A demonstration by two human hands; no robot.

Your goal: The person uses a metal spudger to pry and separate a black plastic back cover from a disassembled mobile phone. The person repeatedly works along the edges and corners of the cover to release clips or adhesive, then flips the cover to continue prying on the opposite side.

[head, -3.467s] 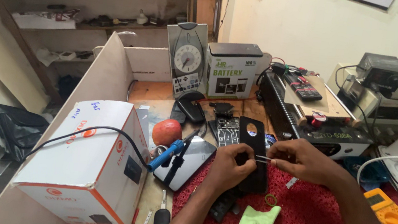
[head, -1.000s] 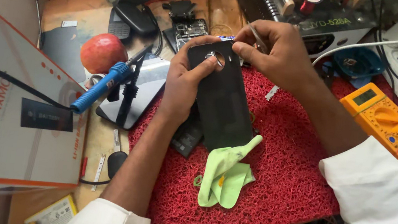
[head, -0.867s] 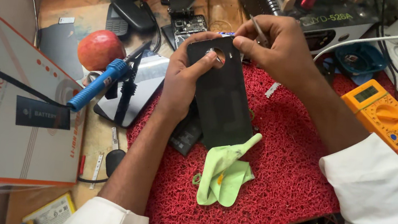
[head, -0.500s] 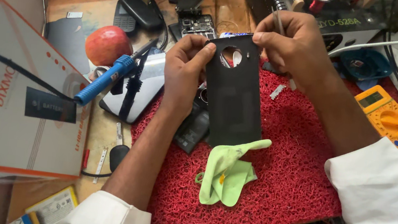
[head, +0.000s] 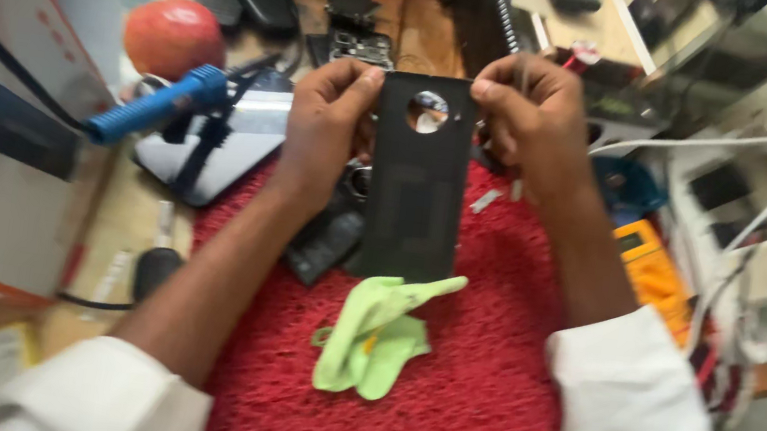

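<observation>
Black and flat, the phone back cover [head: 416,185] with its round camera hole stood upright between our two hands, its lower edge down by the red mat [head: 483,355]. Our left hand [head: 326,126] gripped the cover's upper left edge, thumb on the face and fingers curled behind. Our right hand [head: 532,117] pinched the upper right corner, and a thin metal tool seemed to poke up from those fingers, though the blur kept us from being sure. Just behind the cover, a dark phone body [head: 327,238] lay on the mat under our left wrist. A crumpled light green cloth [head: 373,336] rested on the mat just below the cover. To the left, a blue-handled tool [head: 158,105] sat on its stand over a silvery tablet-like slab [head: 227,143], with a red ball [head: 172,34] near it. A yellow multimeter [head: 654,273] lay off the mat's right edge, beside a tangle of white cables [head: 730,248].
</observation>
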